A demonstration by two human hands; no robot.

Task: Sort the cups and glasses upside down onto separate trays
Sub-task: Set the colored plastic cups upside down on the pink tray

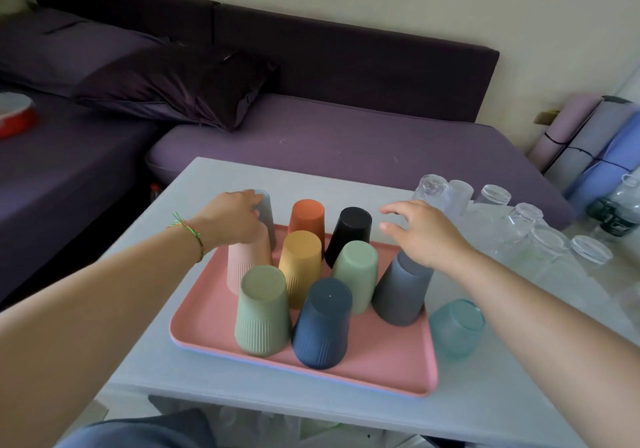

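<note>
A pink tray point(381, 368) on the white table holds several plastic cups upside down, among them orange point(307, 217), black point(349, 232), yellow point(300, 267), two green and a navy cup point(322, 326). My left hand point(239, 219) grips a grey-blue cup point(267, 212) at the tray's far left corner, just behind a pale pink cup point(246, 267). My right hand point(426, 236) hovers with fingers spread over a dark grey cup point(401, 291) at the tray's right edge. A teal cup point(457, 328) stands off the tray to its right. Several clear glasses point(547, 239) stand upside down at the far right.
The white table point(214, 177) ends close behind the tray, against a purple sofa point(346, 135) with a dark pillow. Rolled mats point(588, 142) lean at the right wall. Plastic bottles point(620, 212) stand beyond the glasses. A red and white bowl point(14, 115) sits on the sofa at left.
</note>
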